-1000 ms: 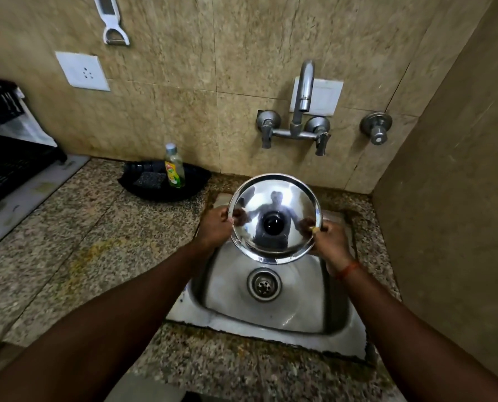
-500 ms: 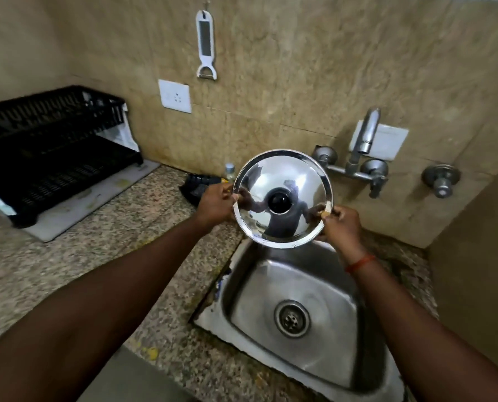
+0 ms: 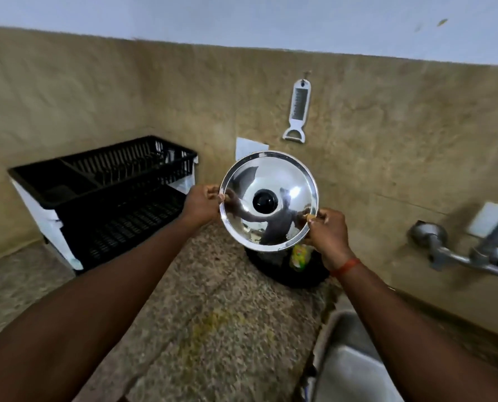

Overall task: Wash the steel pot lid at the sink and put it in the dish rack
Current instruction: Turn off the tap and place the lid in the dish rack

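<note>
The round steel pot lid (image 3: 282, 175) with a black knob faces me, held upright in the air above the granite counter. My left hand (image 3: 203, 204) pinches its left rim and my right hand (image 3: 327, 235) pinches its lower right rim. The black two-tier dish rack (image 3: 102, 198) stands on the counter to the left of the lid, against the tiled wall. A corner of the steel sink (image 3: 349, 364) shows at the bottom right, below my right forearm.
A black tray (image 3: 294, 275) with a dish soap bottle (image 3: 300, 255) sits on the counter right behind the lid. The wall tap (image 3: 474, 253) juts out at the right. A white peeler (image 3: 298, 111) hangs on the wall, and a white socket plate (image 3: 249, 146) sits behind the lid.
Both hands have carried the lid leftward from above the sink to over the counter, nearer the dish rack. The view has swung left, so the sink is now at the bottom right.
</note>
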